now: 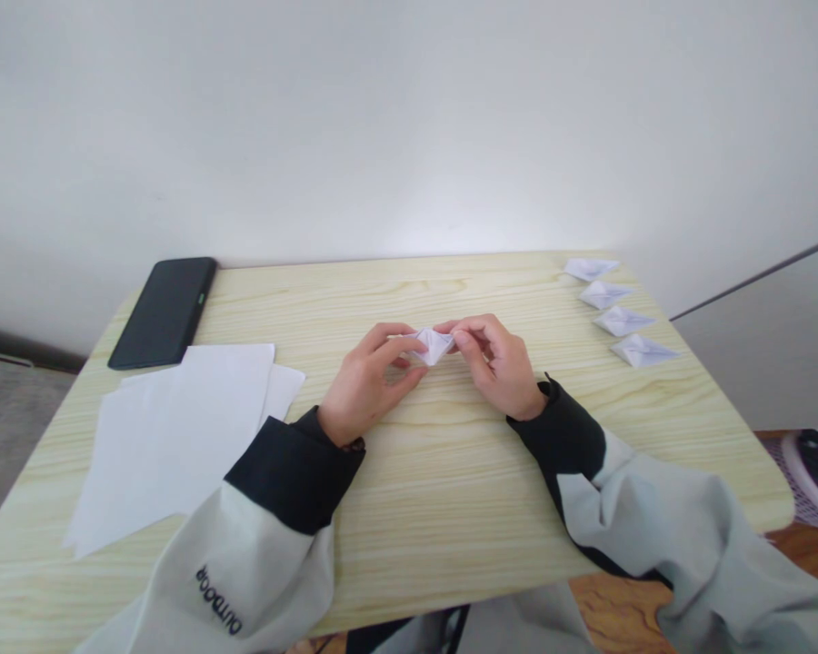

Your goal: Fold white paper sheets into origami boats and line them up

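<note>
A small folded white paper boat is held between both hands over the middle of the wooden table. My left hand grips its left end, fingers on top and thumb below. At its right end, my right hand pinches the tip between thumb and forefinger. The fingertips partly cover both ends of the paper. Several similar folded paper boats, among them a front one and a rear one, stand in a row at the table's right side.
Loose white paper sheets lie overlapping on the left of the table. Behind them, a black phone rests near the back left corner. A white wall borders the rear edge. On the floor at right stands a basket.
</note>
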`<act>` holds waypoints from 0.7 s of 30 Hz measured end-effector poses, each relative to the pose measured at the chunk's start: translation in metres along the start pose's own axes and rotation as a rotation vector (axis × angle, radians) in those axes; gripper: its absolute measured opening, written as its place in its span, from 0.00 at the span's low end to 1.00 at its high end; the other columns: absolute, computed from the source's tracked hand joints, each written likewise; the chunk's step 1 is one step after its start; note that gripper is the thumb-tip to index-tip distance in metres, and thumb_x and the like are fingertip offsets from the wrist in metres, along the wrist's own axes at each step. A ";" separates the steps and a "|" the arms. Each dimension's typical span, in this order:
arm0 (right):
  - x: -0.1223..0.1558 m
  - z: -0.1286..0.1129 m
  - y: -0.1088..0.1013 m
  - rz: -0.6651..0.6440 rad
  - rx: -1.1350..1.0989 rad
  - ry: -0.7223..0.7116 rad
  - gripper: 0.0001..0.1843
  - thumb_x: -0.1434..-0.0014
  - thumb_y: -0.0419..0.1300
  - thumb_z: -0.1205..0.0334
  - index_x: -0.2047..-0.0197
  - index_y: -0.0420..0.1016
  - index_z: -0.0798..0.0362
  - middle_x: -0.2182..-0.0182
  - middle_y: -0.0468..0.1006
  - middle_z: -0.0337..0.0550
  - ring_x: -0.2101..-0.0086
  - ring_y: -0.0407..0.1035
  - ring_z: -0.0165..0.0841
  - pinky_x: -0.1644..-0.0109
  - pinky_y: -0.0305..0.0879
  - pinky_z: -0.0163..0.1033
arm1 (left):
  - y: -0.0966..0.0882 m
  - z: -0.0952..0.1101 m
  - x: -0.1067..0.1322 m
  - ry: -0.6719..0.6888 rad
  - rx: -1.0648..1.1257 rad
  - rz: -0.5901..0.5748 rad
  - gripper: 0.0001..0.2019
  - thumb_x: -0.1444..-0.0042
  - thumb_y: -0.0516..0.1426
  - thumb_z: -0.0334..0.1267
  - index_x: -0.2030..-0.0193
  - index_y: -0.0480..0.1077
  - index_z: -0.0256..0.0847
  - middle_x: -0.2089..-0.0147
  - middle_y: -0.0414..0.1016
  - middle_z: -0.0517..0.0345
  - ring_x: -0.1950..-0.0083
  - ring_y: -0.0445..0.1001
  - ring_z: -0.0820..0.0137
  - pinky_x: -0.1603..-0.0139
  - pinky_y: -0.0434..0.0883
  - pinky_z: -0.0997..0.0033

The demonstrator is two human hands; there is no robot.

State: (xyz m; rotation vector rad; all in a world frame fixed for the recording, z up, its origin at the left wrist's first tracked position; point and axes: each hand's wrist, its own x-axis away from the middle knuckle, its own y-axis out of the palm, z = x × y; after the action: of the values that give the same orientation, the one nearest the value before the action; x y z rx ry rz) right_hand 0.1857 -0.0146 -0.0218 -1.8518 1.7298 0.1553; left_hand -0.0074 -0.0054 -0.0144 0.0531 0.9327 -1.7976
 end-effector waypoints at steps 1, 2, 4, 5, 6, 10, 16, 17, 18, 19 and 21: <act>0.000 0.000 0.000 -0.009 0.002 -0.008 0.04 0.35 0.52 0.64 0.59 0.66 0.53 0.59 0.79 0.46 0.64 0.75 0.28 0.59 0.73 0.34 | 0.000 0.000 0.000 -0.003 0.013 0.005 0.06 0.43 0.56 0.31 0.59 0.72 0.39 0.50 0.69 0.51 0.57 0.75 0.72 0.59 0.78 0.74; 0.000 0.000 0.000 -0.020 0.000 -0.014 0.04 0.35 0.51 0.64 0.59 0.66 0.53 0.59 0.79 0.46 0.64 0.75 0.27 0.59 0.73 0.34 | 0.001 -0.001 0.000 -0.005 0.012 0.013 0.06 0.43 0.56 0.32 0.59 0.72 0.39 0.50 0.70 0.51 0.57 0.75 0.72 0.59 0.78 0.73; 0.000 0.001 0.000 -0.041 -0.016 -0.014 0.04 0.35 0.51 0.64 0.59 0.66 0.53 0.58 0.79 0.46 0.63 0.76 0.27 0.59 0.73 0.34 | 0.000 0.000 0.000 0.000 -0.024 0.031 0.04 0.43 0.56 0.32 0.61 0.72 0.39 0.50 0.71 0.51 0.56 0.75 0.71 0.59 0.78 0.73; 0.000 0.001 0.000 -0.048 -0.026 -0.011 0.04 0.35 0.51 0.64 0.58 0.65 0.53 0.58 0.79 0.47 0.63 0.76 0.28 0.59 0.73 0.34 | 0.000 0.000 0.000 0.003 -0.049 0.039 0.04 0.43 0.56 0.32 0.62 0.72 0.38 0.51 0.72 0.51 0.56 0.75 0.71 0.60 0.78 0.73; 0.000 0.002 0.000 -0.051 -0.035 -0.009 0.04 0.35 0.51 0.64 0.58 0.65 0.53 0.57 0.78 0.47 0.63 0.76 0.28 0.58 0.73 0.34 | -0.001 0.000 0.000 0.008 -0.069 0.045 0.03 0.43 0.57 0.32 0.63 0.72 0.38 0.51 0.73 0.51 0.56 0.75 0.71 0.60 0.78 0.74; 0.001 0.004 0.001 -0.038 -0.046 -0.013 0.05 0.34 0.49 0.64 0.58 0.64 0.52 0.57 0.78 0.46 0.63 0.76 0.27 0.58 0.74 0.35 | -0.003 0.001 -0.002 0.006 -0.054 0.056 0.03 0.43 0.58 0.32 0.66 0.72 0.37 0.53 0.74 0.51 0.57 0.75 0.71 0.61 0.77 0.74; 0.001 0.006 -0.002 -0.056 -0.048 -0.059 0.07 0.36 0.50 0.66 0.54 0.64 0.52 0.54 0.76 0.48 0.61 0.75 0.29 0.57 0.74 0.36 | -0.004 -0.001 -0.003 0.008 -0.051 0.062 0.02 0.45 0.59 0.31 0.67 0.73 0.37 0.54 0.75 0.51 0.58 0.76 0.72 0.62 0.77 0.76; 0.001 0.006 -0.003 -0.084 -0.018 -0.096 0.10 0.37 0.52 0.67 0.52 0.63 0.52 0.53 0.75 0.49 0.61 0.75 0.29 0.56 0.74 0.38 | -0.004 -0.001 -0.003 0.025 -0.080 0.068 0.02 0.45 0.59 0.31 0.67 0.73 0.37 0.55 0.75 0.51 0.58 0.76 0.73 0.62 0.76 0.77; 0.000 0.005 -0.005 -0.111 0.042 -0.148 0.12 0.38 0.53 0.68 0.51 0.64 0.52 0.52 0.74 0.50 0.61 0.75 0.30 0.54 0.74 0.39 | -0.005 -0.001 -0.003 0.041 -0.108 0.076 0.02 0.45 0.59 0.30 0.67 0.74 0.37 0.55 0.75 0.51 0.59 0.76 0.73 0.62 0.76 0.77; -0.001 0.005 -0.007 -0.142 0.121 -0.206 0.12 0.40 0.55 0.69 0.52 0.66 0.52 0.50 0.73 0.50 0.57 0.74 0.31 0.52 0.73 0.40 | -0.005 -0.001 -0.003 0.058 -0.133 0.084 0.03 0.44 0.59 0.30 0.67 0.74 0.38 0.55 0.76 0.51 0.58 0.76 0.72 0.62 0.76 0.77; -0.004 0.005 -0.009 -0.173 0.269 -0.300 0.11 0.43 0.57 0.68 0.55 0.70 0.51 0.50 0.73 0.50 0.53 0.71 0.35 0.49 0.71 0.42 | -0.005 -0.001 -0.003 0.090 -0.171 0.088 0.03 0.44 0.58 0.31 0.67 0.74 0.39 0.55 0.76 0.51 0.57 0.76 0.71 0.60 0.75 0.75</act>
State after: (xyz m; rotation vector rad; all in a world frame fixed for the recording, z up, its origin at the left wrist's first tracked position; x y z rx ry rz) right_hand 0.1952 -0.0092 -0.0208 -1.6736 1.3119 0.1178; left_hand -0.0106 -0.0021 -0.0111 0.0667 1.1280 -1.6396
